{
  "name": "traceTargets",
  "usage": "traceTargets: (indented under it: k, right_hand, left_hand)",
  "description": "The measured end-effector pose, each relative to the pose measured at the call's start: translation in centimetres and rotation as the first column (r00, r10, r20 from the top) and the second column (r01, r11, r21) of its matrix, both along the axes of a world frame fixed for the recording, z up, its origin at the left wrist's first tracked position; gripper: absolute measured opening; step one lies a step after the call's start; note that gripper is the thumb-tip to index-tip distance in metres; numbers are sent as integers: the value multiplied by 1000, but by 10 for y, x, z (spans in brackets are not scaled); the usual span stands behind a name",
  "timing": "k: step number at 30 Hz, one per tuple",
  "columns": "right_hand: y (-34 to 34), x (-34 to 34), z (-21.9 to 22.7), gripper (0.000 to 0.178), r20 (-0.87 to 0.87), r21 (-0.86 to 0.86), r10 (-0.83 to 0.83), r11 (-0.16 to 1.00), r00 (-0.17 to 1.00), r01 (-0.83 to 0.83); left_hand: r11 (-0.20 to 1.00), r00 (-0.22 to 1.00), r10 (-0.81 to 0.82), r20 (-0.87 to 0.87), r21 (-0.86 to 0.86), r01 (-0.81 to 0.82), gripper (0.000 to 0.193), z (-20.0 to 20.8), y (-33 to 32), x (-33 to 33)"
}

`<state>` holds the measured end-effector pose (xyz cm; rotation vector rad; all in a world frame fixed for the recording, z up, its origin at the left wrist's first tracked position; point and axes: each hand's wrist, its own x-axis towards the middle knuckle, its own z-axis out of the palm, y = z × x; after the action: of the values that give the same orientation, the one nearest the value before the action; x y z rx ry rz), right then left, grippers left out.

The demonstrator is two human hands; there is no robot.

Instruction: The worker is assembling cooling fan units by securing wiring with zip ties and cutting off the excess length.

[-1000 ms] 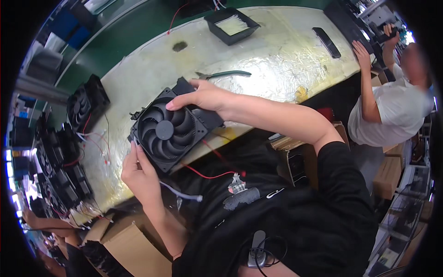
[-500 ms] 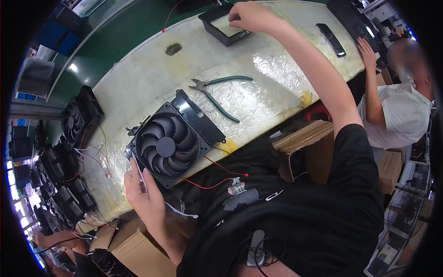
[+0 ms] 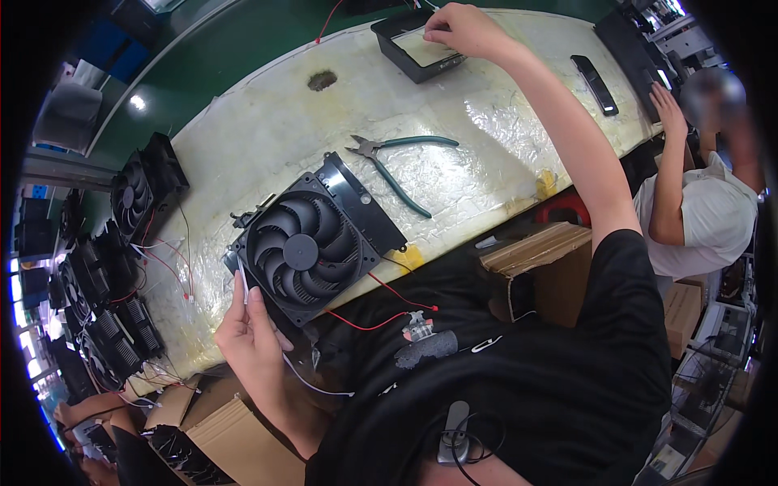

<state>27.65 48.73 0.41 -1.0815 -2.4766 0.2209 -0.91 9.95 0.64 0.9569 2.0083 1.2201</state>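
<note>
A black cooling fan [image 3: 301, 253] on a dark plastic housing [image 3: 365, 202] lies at the near edge of the bench, red wires hanging from its near side. At its lower left corner my left hand [image 3: 253, 336] is closed, thumb and forefinger pinching a thin white cable [image 3: 312, 385] that trails down toward my lap. My right hand [image 3: 463, 31] reaches far across to a black open tray [image 3: 397, 58] with a pale sheet-like content. Its fingers are pinched together over the tray; what they hold, if anything, is hidden. Green-handled cutting pliers [image 3: 393, 174] lie open beyond the fan.
More black fan units [image 3: 134, 190] with loose wires crowd the left side. A dark phone-like object [image 3: 594, 85] lies at far right, near a co-worker's hand [image 3: 668, 109]. Cardboard boxes [image 3: 539, 251] stand below the bench edge. The film-covered bench top [image 3: 486, 178] has a dark worn hole.
The whole view has shifted slightly, so bench things appear a little farther right. Both hands keep nearly the same places, the left at the fan's corner and the right over the tray.
</note>
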Motion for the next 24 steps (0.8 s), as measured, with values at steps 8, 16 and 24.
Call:
traceTargets:
  k: [8, 16, 24]
  right_hand:
    - [-67, -46, 43, 15, -569, -475, -140, 861, 811, -185]
    - [-185, -143, 74, 18, -490, -800, 109, 339, 865, -496]
    - [-235, -215, 45, 17, -377, -864, 380, 184, 844, -469]
  left_hand:
    - [991, 973, 74, 220, 97, -97, 34, -15, -21, 0]
    - [939, 899, -81, 430, 335, -76, 26, -28, -20, -6]
    - [943, 774, -79, 628, 299, -146, 21, -32, -21, -6]
